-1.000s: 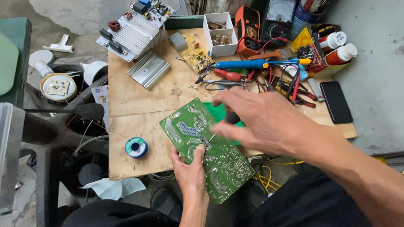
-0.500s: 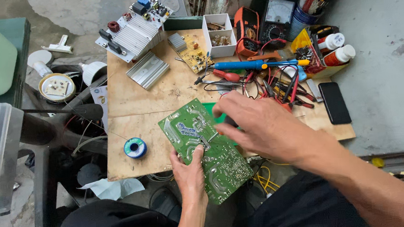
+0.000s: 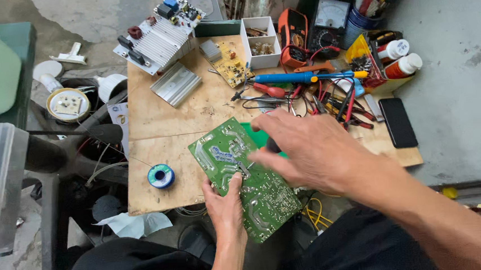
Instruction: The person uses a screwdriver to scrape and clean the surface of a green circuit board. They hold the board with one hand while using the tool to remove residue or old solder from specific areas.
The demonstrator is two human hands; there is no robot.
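A green circuit board [image 3: 237, 169] lies solder side up, partly over the near edge of a small wooden table [image 3: 166, 123]. My left hand [image 3: 224, 205] grips the board's near edge from below, thumb on its face. My right hand [image 3: 309, 150] hovers over the board's right half with fingers spread and pointing left. The fingertips touch or nearly touch the board's middle. What lies under that palm is hidden; a bit of a green object [image 3: 256, 135] shows beside it.
A blue solder spool [image 3: 160, 175] sits left of the board. Farther back are a finned heatsink [image 3: 176, 83], a board with heatsink [image 3: 157, 36], a yellow board [image 3: 231, 62], a white parts box [image 3: 260, 40], meters [image 3: 326, 24], a soldering iron [image 3: 296, 77], pliers and a black phone [image 3: 397, 122].
My right hand has shifted left across the board, its fingers now farther over the middle. The left hand keeps its grip on the board.
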